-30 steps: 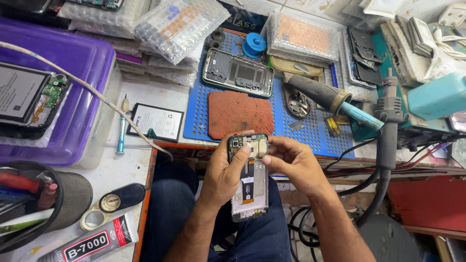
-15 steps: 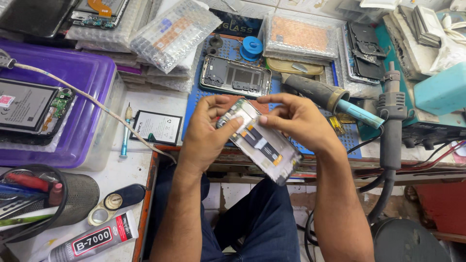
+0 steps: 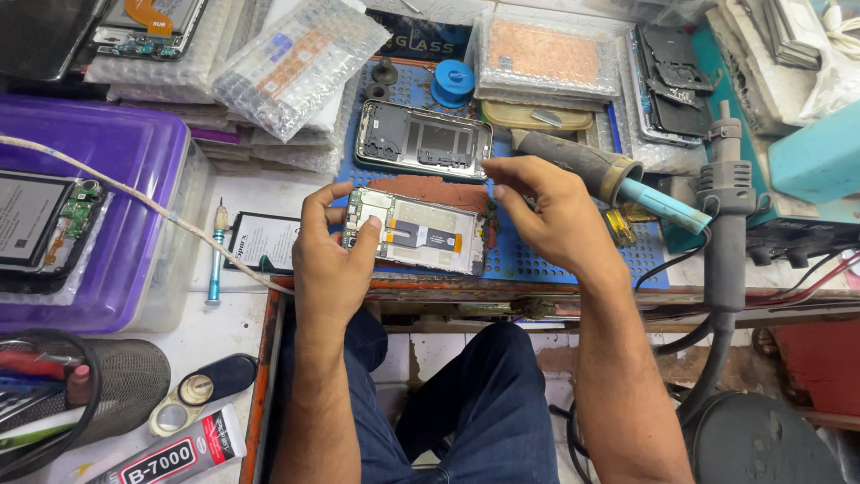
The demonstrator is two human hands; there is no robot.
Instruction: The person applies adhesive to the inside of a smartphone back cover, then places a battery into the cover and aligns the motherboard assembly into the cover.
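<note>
Compared with half a second ago, the opened phone body with its white inner frame and green circuit board [image 3: 414, 232] is turned from a slant to lie level and is brought lower, over the rust-red pad [image 3: 439, 191] on the blue perforated mat [image 3: 573, 260] of the tabletop. The left hand [image 3: 330, 260] is now seen with its grip closed on the phone's left end, thumb on the lower edge and fingers curled over the top. The right hand [image 3: 551, 211] is lifted off the right end; its grip is held loosely apart, fingertips just beside the phone's upper right corner. A second grey phone frame [image 3: 423, 142] lies just beyond on the mat.
</note>
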